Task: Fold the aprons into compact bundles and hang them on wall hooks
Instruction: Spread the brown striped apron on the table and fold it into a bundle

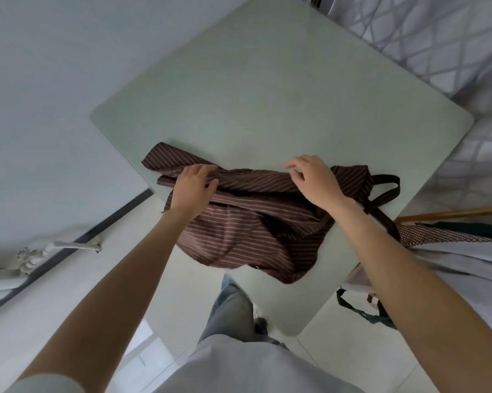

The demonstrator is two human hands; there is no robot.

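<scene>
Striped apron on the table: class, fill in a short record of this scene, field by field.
item: brown striped apron, partly folded
surface: pale green table
overhang: near part of the cloth hangs off the table edge
strap: dark loop lies at the right end
left hand: fingers flat, resting on the cloth
right hand: over the top fold, fingers loosely bent

The apron (pixel 247 219) at the frame's centre is thin woven cloth, dark brown with fine pale stripes, creased and matt. It lies on a table (pixel 281 89) with a smooth, matt pale green top. At right, a wooden rail (pixel 451 214) looks polished.
</scene>
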